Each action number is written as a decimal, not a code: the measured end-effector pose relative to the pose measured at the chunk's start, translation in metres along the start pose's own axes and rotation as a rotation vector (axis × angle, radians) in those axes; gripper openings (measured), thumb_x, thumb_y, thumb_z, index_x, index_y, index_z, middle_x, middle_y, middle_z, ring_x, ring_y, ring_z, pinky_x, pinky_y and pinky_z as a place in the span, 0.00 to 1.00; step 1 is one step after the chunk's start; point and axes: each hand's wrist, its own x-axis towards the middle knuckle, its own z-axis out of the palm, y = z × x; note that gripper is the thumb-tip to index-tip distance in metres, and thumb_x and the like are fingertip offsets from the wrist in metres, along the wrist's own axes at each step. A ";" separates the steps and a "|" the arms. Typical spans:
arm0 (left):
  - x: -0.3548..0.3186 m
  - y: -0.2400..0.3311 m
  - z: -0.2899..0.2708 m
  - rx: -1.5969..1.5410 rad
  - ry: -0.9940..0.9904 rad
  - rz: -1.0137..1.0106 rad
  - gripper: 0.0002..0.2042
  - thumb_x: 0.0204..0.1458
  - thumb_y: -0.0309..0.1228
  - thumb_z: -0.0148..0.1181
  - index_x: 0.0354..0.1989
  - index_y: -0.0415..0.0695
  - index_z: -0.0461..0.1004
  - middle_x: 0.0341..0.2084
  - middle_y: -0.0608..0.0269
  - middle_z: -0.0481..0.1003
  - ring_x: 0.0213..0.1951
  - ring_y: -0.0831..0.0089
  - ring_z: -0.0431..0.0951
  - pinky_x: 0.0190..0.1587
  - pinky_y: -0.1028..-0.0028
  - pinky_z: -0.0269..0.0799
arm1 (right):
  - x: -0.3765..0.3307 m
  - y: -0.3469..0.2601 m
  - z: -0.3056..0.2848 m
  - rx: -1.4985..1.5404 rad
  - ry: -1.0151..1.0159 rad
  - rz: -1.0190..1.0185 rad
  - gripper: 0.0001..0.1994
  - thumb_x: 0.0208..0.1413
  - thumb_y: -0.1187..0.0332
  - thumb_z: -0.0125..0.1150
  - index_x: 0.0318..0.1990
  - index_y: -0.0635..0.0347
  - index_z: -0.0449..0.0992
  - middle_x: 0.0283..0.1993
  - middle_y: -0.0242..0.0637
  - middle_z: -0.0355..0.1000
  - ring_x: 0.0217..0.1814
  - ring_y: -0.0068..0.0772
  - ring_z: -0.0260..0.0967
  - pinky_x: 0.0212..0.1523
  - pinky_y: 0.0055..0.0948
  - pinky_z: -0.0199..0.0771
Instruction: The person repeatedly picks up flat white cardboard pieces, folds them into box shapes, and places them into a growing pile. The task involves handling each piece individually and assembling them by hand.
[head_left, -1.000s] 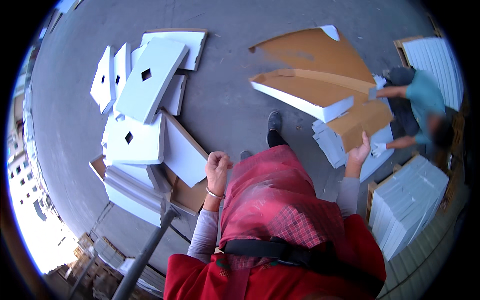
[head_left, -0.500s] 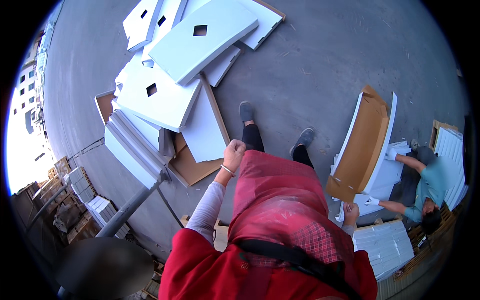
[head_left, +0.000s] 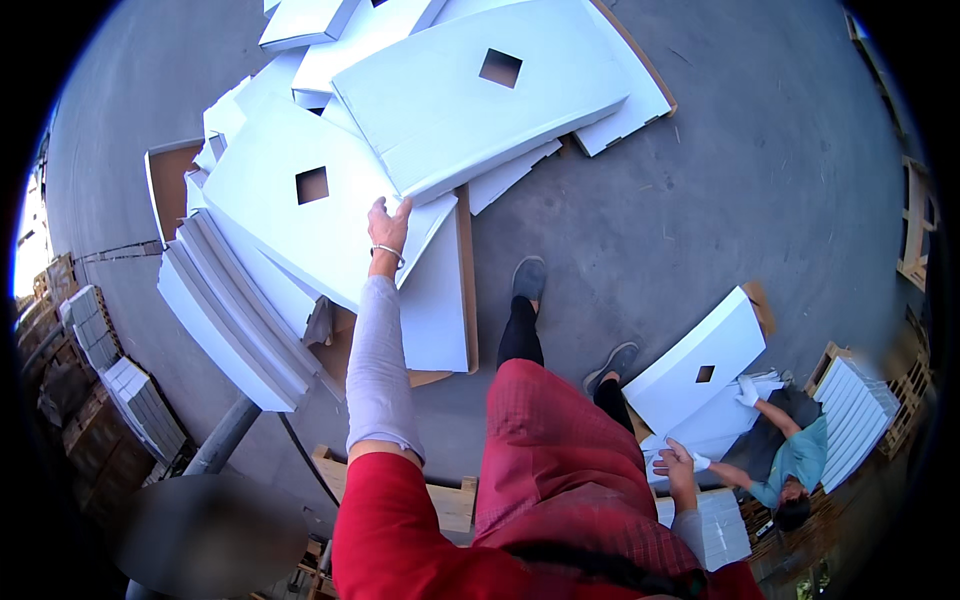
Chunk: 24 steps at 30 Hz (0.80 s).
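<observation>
My left hand (head_left: 390, 228) reaches forward with fingers apart at the near corner of a large white cardboard lid (head_left: 450, 110) that has a square cut-out. Its fingertips are at that corner; I cannot tell whether they press on it. Beneath lies another white cardboard lid (head_left: 265, 190), also with a square hole, on a loose heap of such pieces. My right hand (head_left: 675, 465) is low at my right side, fingers partly spread and holding nothing. Close by it, a co-worker's white-gloved hand (head_left: 748, 391) is at a white cardboard lid (head_left: 700, 360) with brown inner edges.
Several nested white cardboard pieces (head_left: 230, 310) lean at the heap's left, near a grey pole (head_left: 225, 435). A wooden pallet (head_left: 450, 500) is close on my left. The co-worker (head_left: 800, 455) is at the right, beside stacked white sheets (head_left: 855, 405). Grey floor (head_left: 690, 190) lies between.
My left hand has moved forward from beside my apron to the heap's top lid and opened. The co-worker's lid has turned from brown inside to white outside. My view has shifted toward the heap.
</observation>
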 end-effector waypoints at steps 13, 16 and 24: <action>0.102 -0.002 0.065 -0.606 -0.276 -0.280 0.53 0.38 0.50 0.72 0.66 0.31 0.49 0.45 0.40 0.70 0.35 0.60 0.78 0.32 0.69 0.74 | 0.006 -0.095 0.109 -0.093 -0.142 -0.062 0.18 0.61 0.74 0.54 0.59 0.61 0.69 0.45 0.41 0.72 0.37 0.31 0.74 0.35 0.27 0.79; 0.072 0.028 0.084 -0.674 -0.373 -0.285 0.47 0.38 0.46 0.72 0.61 0.32 0.51 0.44 0.43 0.69 0.37 0.62 0.76 0.35 0.69 0.73 | 0.008 -0.120 0.130 -0.091 -0.206 -0.125 0.19 0.60 0.74 0.54 0.59 0.62 0.69 0.45 0.42 0.73 0.38 0.30 0.74 0.36 0.27 0.79; -0.137 0.154 0.107 -1.049 -0.217 -0.208 0.33 0.41 0.35 0.72 0.48 0.34 0.56 0.42 0.50 0.67 0.41 0.66 0.71 0.45 0.68 0.70 | -0.002 -0.135 0.122 -0.214 -0.155 -0.375 0.23 0.58 0.75 0.57 0.61 0.63 0.66 0.49 0.44 0.71 0.40 0.32 0.74 0.38 0.28 0.78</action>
